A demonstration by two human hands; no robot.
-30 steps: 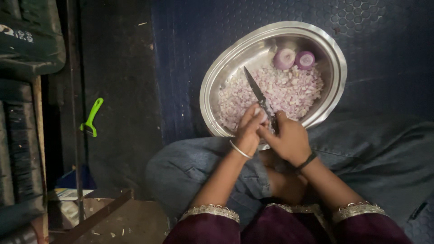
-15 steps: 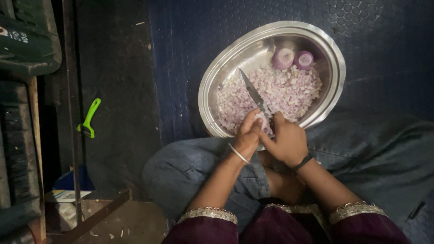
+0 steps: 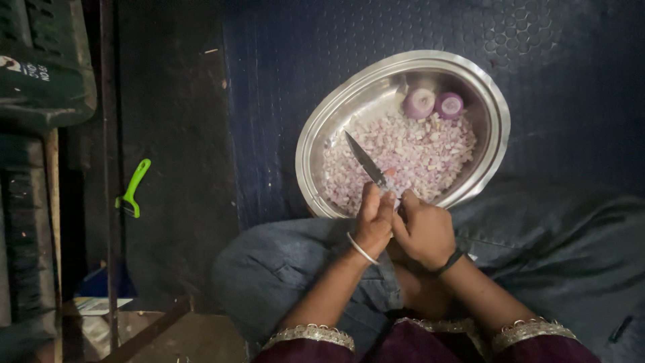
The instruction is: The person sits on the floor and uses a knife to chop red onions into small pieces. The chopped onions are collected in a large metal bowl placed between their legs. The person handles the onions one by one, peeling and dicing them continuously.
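Left hand (image 3: 373, 218) and right hand (image 3: 423, 227) closed together around a knife (image 3: 365, 160) and a small onion piece, hardly visible, over the steel bowl (image 3: 322, 138) of chopped onion (image 3: 403, 156), near two peeled onion halves (image 3: 433, 104).

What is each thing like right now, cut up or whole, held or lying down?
Knife: held in left hand, blade over the bowl.
Right hand: closed beside the left; contents hidden.
Steel bowl: on the floor.
Chopped onion: piled inside.
Two onion halves: uncut, cut faces up.
Green peeler: lying untouched.

Steel bowl (image 3: 500, 128) and green peeler (image 3: 133, 189) on dark floor (image 3: 282, 67).
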